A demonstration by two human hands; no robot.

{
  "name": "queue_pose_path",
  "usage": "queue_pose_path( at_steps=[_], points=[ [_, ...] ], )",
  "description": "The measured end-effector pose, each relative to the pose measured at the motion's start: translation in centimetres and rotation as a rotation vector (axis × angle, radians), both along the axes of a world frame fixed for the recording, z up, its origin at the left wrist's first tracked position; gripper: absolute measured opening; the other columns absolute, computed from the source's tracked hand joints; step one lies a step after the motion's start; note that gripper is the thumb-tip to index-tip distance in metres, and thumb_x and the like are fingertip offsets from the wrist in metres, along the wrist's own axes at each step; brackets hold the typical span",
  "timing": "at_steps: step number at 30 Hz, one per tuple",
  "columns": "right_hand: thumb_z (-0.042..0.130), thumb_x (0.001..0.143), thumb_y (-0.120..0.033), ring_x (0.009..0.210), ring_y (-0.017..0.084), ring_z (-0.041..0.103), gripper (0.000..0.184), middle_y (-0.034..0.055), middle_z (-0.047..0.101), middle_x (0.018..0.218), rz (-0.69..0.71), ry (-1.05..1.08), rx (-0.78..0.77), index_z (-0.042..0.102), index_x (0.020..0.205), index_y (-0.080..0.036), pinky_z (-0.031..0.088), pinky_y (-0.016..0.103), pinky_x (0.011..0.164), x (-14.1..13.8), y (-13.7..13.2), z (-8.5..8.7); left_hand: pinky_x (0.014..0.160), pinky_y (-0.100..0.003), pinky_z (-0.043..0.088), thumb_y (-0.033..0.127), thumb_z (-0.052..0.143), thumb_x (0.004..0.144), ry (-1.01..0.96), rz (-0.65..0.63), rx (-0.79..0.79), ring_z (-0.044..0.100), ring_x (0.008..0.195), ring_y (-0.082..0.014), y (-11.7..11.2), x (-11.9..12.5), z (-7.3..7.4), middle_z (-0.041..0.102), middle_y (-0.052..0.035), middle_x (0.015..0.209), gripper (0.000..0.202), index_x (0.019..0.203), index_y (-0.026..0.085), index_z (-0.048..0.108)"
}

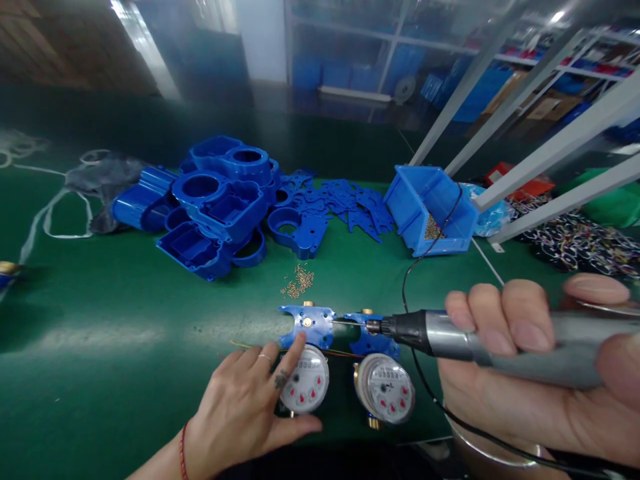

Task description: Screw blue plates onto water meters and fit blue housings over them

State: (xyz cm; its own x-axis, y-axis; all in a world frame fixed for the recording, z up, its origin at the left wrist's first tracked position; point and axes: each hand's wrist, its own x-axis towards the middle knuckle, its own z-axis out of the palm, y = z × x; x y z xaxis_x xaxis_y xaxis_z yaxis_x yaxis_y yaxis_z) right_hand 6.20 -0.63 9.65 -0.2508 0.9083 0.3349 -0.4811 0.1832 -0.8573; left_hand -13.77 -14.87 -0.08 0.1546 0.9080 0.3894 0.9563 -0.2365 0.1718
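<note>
My right hand [545, 353] is wrapped around a grey and black electric screwdriver [450, 333], held level and pointing left. Its thin bit reaches the right edge of a blue plastic plate [320, 327] with a brass piece at its middle. Stretched out, my left hand [250, 393] has its index fingertip on that plate's lower edge. The thumb is spread beside a round water meter [307, 383] with a white dial, partly covered by the fingers. To the right are a second water meter [387, 387] and another blue plate [367, 340], partly behind the screwdriver.
Small brass screws [299, 281] lie loose on the green table [125, 320]. Behind are stacked blue housings [220, 200] and flat blue plates [345, 200]. A blue bin [433, 207] holds more screws. A black cord [404, 287] crosses the table; wires [580, 233] are heaped right beyond white posts [560, 147].
</note>
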Motion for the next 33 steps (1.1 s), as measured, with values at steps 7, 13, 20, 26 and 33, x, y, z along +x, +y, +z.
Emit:
queue_pose_path(
  at_steps=[7,13,20,26,33],
  points=[
    [0.068,0.082,-0.027,0.054,0.013,0.049,0.016,-0.0041,0.053,0.062,0.184,-0.004,0.125,0.058,0.094,-0.026,0.043,0.032,0.055,-3.4,-0.3,-0.3,0.052,-0.031,0.038,0.072,0.049,0.078,-0.017,0.085,-0.132,0.057,0.054,-0.0211,-0.1,1.9,-1.0,0.066,-0.0116,0.077,0.076,0.127,0.014,0.054],
    [0.059,0.09,-0.026,0.058,0.014,0.052,0.017,-0.0033,0.053,0.068,0.281,-0.054,0.209,0.051,0.104,-0.027,0.044,0.033,0.057,-4.4,-0.5,-2.3,0.051,-0.031,0.04,0.062,0.051,0.082,-0.096,0.114,-0.164,0.059,0.056,-0.0225,-0.8,2.6,-1.6,0.066,-0.012,0.076,0.062,0.122,0.015,0.058],
    [0.056,0.09,-0.024,0.058,0.015,0.052,0.019,-0.0025,0.053,0.069,0.305,-0.091,0.234,0.05,0.108,-0.027,0.043,0.033,0.055,-5.3,-1.0,-3.9,0.05,-0.03,0.042,0.063,0.053,0.081,-0.191,0.084,-0.185,0.061,0.055,-0.0232,-0.9,3.3,-1.7,0.066,-0.0121,0.075,0.062,0.117,0.014,0.06],
    [0.056,0.089,-0.022,0.06,0.017,0.052,0.023,-0.0008,0.054,0.07,0.309,-0.15,0.262,0.049,0.11,-0.026,0.045,0.037,0.058,-5.2,-1.4,-4.4,0.045,-0.031,0.043,0.063,0.05,0.082,-0.115,0.066,-0.164,0.061,0.05,-0.0241,-0.6,3.3,-1.8,0.066,-0.0139,0.072,0.062,0.113,0.011,0.063],
    [0.057,0.09,-0.022,0.059,0.015,0.053,0.021,-0.0013,0.053,0.07,0.319,-0.155,0.26,0.049,0.11,-0.025,0.045,0.034,0.057,-5.3,-1.5,-4.5,0.045,-0.036,0.052,0.061,0.053,0.081,-0.055,0.072,-0.174,0.063,0.054,-0.0243,-0.9,3.5,-2.2,0.065,-0.0105,0.076,0.062,0.116,0.011,0.058]
  ],
)
